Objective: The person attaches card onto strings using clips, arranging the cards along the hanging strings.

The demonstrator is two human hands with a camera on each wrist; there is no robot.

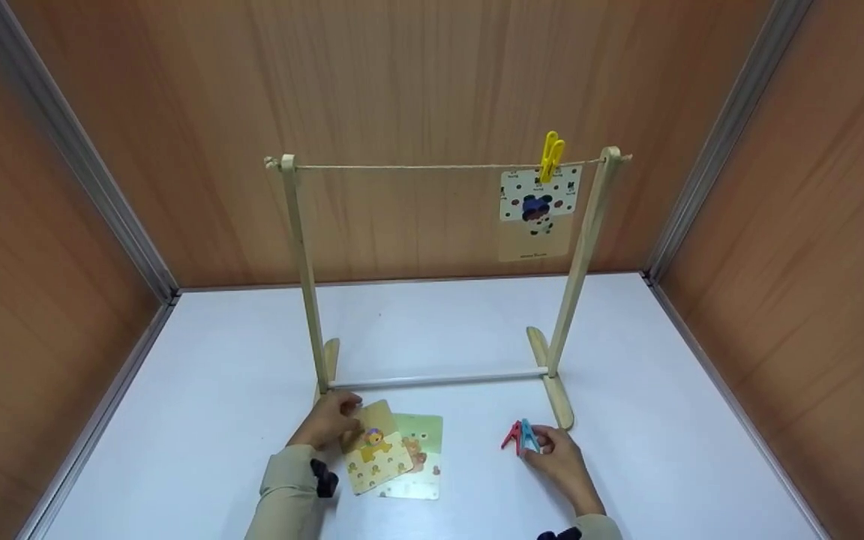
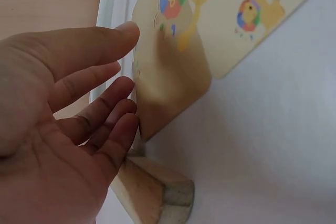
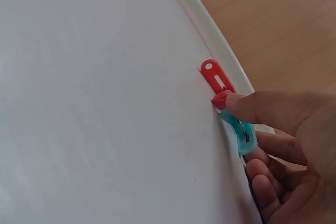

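My left hand [image 1: 329, 421] is at the upper left corner of a yellow lion card [image 1: 378, 448]. In the left wrist view its loosely bent fingers [image 2: 119, 95] and thumb meet the card's edge without a clear grip. That card overlaps a green and white bear card [image 1: 426, 442], whose left part is covered. With thumb and fingertips my right hand [image 1: 563, 459] pinches a blue clothespin [image 1: 528, 433] at the table. Beside it stands a red clothespin [image 1: 513, 436], close against the blue one; in the right wrist view the thumb tip covers where they meet.
A wooden frame [image 1: 577, 277] stands behind the hands, a string [image 1: 402, 166] tied across its top. At the string's right end a yellow clothespin [image 1: 550, 156] holds a dotted card [image 1: 538, 214]. A white bar [image 1: 439, 379] joins the feet. Wood panels surround the white table [image 1: 214, 360].
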